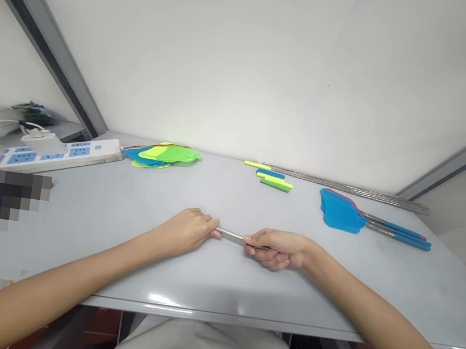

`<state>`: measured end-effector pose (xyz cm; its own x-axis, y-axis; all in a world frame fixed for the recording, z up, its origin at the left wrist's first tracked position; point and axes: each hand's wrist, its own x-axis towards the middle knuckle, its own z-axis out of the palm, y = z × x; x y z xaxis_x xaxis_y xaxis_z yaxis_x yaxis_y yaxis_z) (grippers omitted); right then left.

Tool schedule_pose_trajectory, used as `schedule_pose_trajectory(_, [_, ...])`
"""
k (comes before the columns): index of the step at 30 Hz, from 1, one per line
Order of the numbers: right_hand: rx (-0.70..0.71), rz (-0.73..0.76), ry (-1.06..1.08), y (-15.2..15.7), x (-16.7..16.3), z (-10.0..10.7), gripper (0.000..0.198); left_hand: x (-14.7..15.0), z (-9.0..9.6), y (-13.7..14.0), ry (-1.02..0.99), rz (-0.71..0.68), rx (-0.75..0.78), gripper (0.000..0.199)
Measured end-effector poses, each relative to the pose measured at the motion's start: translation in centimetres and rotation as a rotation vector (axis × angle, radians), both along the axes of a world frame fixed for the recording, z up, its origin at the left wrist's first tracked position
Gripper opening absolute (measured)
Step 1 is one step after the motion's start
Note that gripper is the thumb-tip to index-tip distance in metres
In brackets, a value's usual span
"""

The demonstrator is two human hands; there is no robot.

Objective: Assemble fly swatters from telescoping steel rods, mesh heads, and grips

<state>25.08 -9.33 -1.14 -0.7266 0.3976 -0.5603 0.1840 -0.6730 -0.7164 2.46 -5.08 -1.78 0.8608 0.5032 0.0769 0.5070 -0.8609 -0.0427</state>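
A thin silver metal rod [231,234] lies between my two hands just above the front part of the table. My left hand [193,231] is closed over its left end, palm down, hiding that end. The fingers of my right hand [275,248] are wrapped round its right part, thumb on top; what lies inside that hand is hidden. Behind my hands lie several coloured tube grips [275,186], yellow, blue and green. To the right are fly swatters [342,212] with blue heads, metal shafts and blue handles, one edged with red.
Loose swatter heads [171,155] in green, yellow and blue lie at the back left, beside a white power strip [77,151] with plugs. Long metal rods [360,190] lie along the wall at the back right. The table's front edge [218,317] is close to my body.
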Motion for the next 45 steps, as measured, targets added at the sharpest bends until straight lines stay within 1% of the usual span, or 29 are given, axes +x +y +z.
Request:
schedule_pose_trajectory(4, [0.009, -0.033, 0.029, -0.1, -0.2, 0.0, 0.027, 0.0, 0.6, 0.5, -0.025, 0.018, -0.019, 0.031])
schedule_pose_trajectory(8, [0.039, -0.070, 0.059, -0.2, -0.4, 0.0, 0.028, -0.1, 1.0, 1.1, -0.081, 0.014, -0.091, 0.030])
schedule_pose_trajectory(13, [0.036, -0.016, 0.054, -0.2, -0.5, 0.1, 0.030, -0.4, 1.3, 1.3, -0.128, 0.010, -0.182, 0.032])
schedule_pose_trajectory(17, [0.050, 0.010, 0.036, -0.2, -0.5, 0.2, 0.032, -0.4, 1.7, 1.0, -0.143, 0.004, -0.220, 0.032])
schedule_pose_trajectory(22, [0.046, 0.010, 0.039, -0.1, -0.5, 0.1, 0.032, -0.3, 2.0, 0.8, -0.138, 0.006, -0.238, 0.032])
schedule_pose_trajectory(32, [0.075, -0.013, 0.094, -0.2, -0.4, 0.1, 0.026, -0.2, 1.6, 0.7, -0.132, -0.007, -0.234, 0.030])
schedule_pose_trajectory(39, [0.031, -0.015, 0.118, 0.0, -0.5, 0.2, 0.030, 0.4, 1.5, -0.1, -0.147, -0.025, -0.254, 0.034])
schedule_pose_trajectory(45, [0.017, -0.064, 0.129, -0.1, -0.4, 0.3, 0.025, 0.5, 1.5, -0.2, -0.194, -0.039, -0.262, 0.032])
